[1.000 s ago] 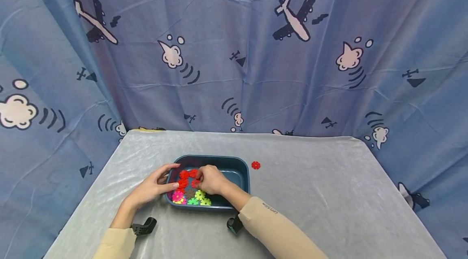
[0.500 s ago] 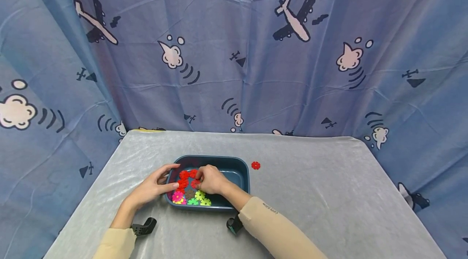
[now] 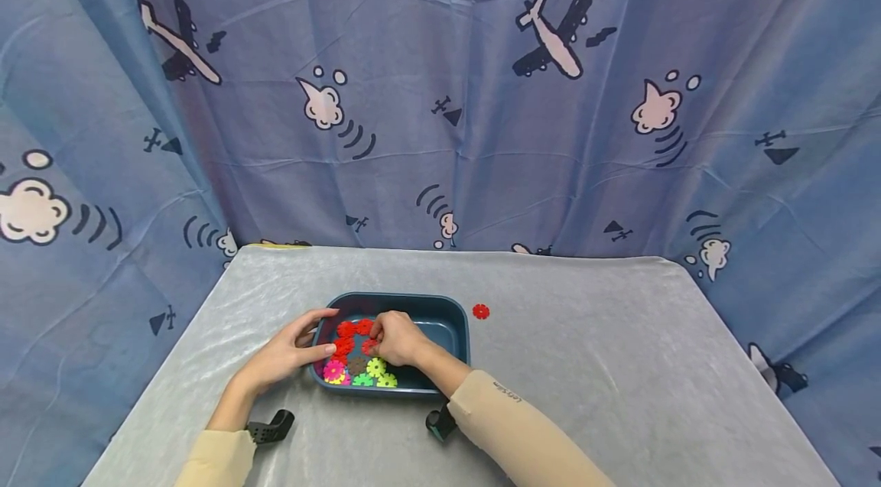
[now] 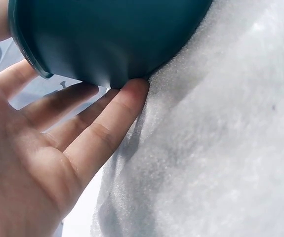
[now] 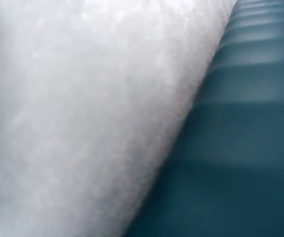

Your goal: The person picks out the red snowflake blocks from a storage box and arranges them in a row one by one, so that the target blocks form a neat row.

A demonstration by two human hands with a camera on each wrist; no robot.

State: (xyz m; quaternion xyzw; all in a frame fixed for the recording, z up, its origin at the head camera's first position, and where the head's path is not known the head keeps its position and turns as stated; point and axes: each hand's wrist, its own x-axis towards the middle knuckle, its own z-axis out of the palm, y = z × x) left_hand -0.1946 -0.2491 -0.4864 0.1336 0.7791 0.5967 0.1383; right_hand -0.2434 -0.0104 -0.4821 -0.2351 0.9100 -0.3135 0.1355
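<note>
A dark teal plastic tray (image 3: pixel 433 302) sits on the cloth. My left hand (image 3: pixel 282 355) holds its left end, thumb over the rim; the left wrist view shows the fingers of that hand (image 4: pixel 67 128) lying along the outer wall. My right hand (image 3: pixel 397 339) reaches into the tray, fingertips bent down and pinching a red notched plastic disc (image 3: pixel 368 347). Around it lie several more red discs (image 3: pixel 345 329), a pink disc (image 3: pixel 333 370), a brown disc (image 3: pixel 358 365), a green disc (image 3: pixel 362 380) and a yellow-green disc (image 3: pixel 387 380). The right wrist view shows only the tray's ribbed outer wall (image 5: pixel 250 123) and cloth.
A single red disc (image 3: pixel 481 311) lies on the cloth to the right of the tray. A grey-white cloth (image 3: pixel 619 365) covers the table. Behind it hangs a blue curtain (image 3: pixel 385 189) printed with airplanes.
Both hands and the tray stay almost in place. The red disc at my right fingertips has shifted very slightly to the right.
</note>
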